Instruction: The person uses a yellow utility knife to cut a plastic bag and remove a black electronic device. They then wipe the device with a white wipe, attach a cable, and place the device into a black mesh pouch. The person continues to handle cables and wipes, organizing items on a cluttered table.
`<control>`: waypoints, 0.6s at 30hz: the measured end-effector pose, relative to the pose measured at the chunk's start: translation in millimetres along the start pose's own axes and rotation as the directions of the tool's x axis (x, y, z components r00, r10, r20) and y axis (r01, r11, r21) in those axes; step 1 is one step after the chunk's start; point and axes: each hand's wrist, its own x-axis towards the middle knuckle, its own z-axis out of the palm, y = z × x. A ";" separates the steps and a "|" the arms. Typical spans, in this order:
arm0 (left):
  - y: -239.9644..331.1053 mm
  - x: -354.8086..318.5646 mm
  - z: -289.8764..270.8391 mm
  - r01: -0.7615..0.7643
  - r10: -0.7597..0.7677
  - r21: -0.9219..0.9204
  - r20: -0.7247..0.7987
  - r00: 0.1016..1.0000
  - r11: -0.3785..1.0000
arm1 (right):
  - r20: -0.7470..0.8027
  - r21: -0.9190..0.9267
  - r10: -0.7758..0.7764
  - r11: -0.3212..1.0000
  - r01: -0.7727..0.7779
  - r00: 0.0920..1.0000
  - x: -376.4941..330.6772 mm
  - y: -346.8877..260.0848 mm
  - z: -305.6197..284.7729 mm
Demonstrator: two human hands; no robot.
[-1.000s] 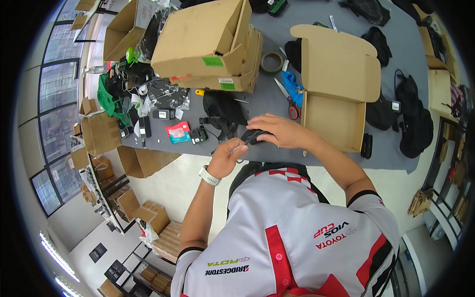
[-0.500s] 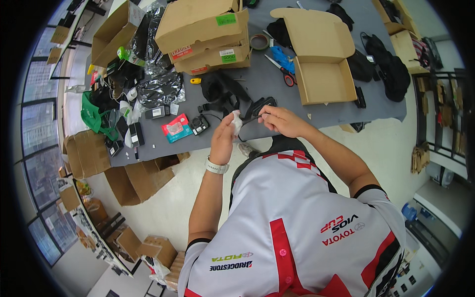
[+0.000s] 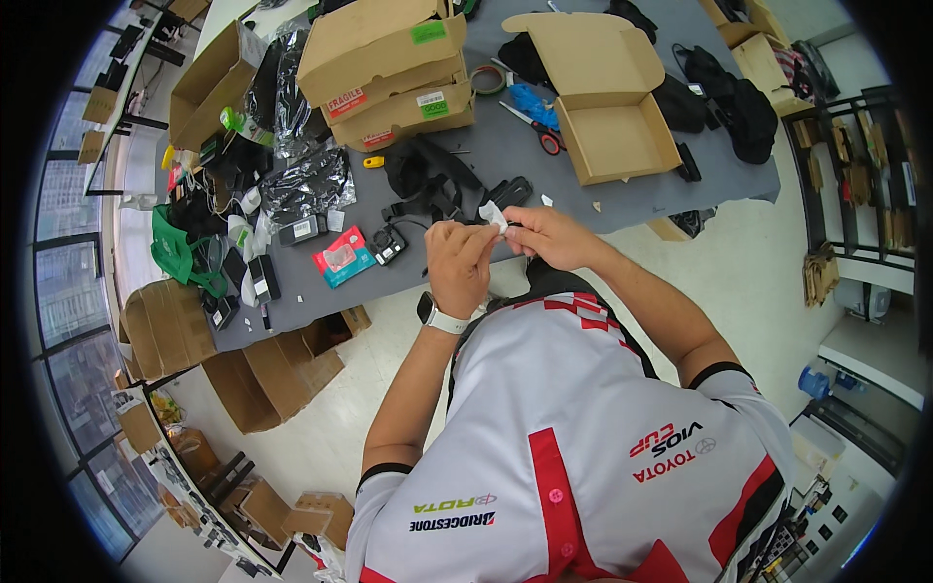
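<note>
My left hand (image 3: pixel 457 260) and my right hand (image 3: pixel 544 236) meet at the near edge of a grey table (image 3: pixel 505 146). Between their fingertips they pinch a small white piece (image 3: pixel 493 216), like a slip of paper or film. A white watch sits on my left wrist. Just beyond the hands lie a black strap bundle (image 3: pixel 428 185) and a black oblong device (image 3: pixel 510 191). A small black camera-like block (image 3: pixel 389 244) and a teal and red packet (image 3: pixel 342 257) lie to the left of my left hand.
An open cardboard box (image 3: pixel 607 97) stands at the back right, with red-handled scissors (image 3: pixel 544 136) and a tape roll (image 3: pixel 489 80) beside it. Stacked cardboard boxes (image 3: pixel 389 68) are at the back left. Silver bags (image 3: pixel 306 185), black items and a green bag (image 3: pixel 175 253) crowd the left end. Flattened cartons (image 3: pixel 243 369) lie on the floor.
Both hands have drawn back from the black device toward my body and now hold the small white piece between them. The view has shifted over the table.
</note>
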 end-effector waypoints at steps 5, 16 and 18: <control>-4.9 -0.5 10.2 -0.020 0.022 -0.025 0.096 0.995 0.999 | 0.023 -0.101 0.004 0.995 -0.002 1.000 -3.0 -21.6 -9.2; -14.0 12.3 13.8 0.270 -0.200 -0.083 0.476 0.857 0.959 | 0.085 -0.407 -0.329 0.850 0.334 0.940 7.0 -23.0 -40.2; -8.7 18.5 12.1 0.642 -0.470 -0.167 0.551 0.690 0.748 | 0.059 -0.373 -0.389 0.845 0.382 0.919 10.6 -19.0 -39.7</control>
